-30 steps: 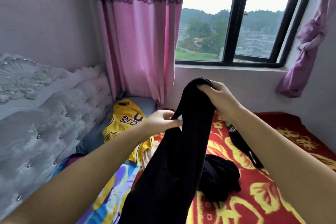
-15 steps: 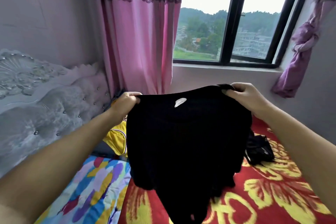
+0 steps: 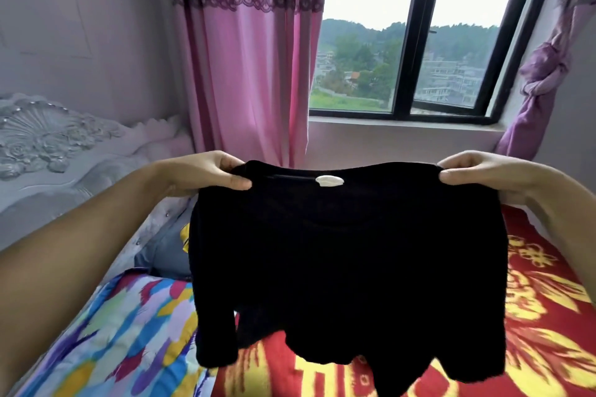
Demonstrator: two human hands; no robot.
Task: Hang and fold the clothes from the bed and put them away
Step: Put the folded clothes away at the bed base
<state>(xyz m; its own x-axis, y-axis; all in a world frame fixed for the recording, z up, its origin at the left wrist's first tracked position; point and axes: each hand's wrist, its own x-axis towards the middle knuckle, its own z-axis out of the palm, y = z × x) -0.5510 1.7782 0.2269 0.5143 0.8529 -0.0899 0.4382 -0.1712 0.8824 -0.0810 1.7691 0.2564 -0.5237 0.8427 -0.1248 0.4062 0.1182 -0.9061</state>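
The left hand (image 3: 206, 172) and the right hand (image 3: 477, 172) each pinch a shoulder of the black shirt (image 3: 348, 267), thumbs on its near side. The shirt stretches between the two grips and hangs below them, above the red blanket (image 3: 548, 316).

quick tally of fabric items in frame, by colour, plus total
Black: 1, black top, held up at its shoulders by the left hand and right hand
Yellow: 1, yellow garment, mostly hidden
Pink: 1, pink curtain
Purple: 1, purple curtain, knotted
Red-yellow: 1, red blanket
Multicolour: 1, patterned quilt
Total: 6
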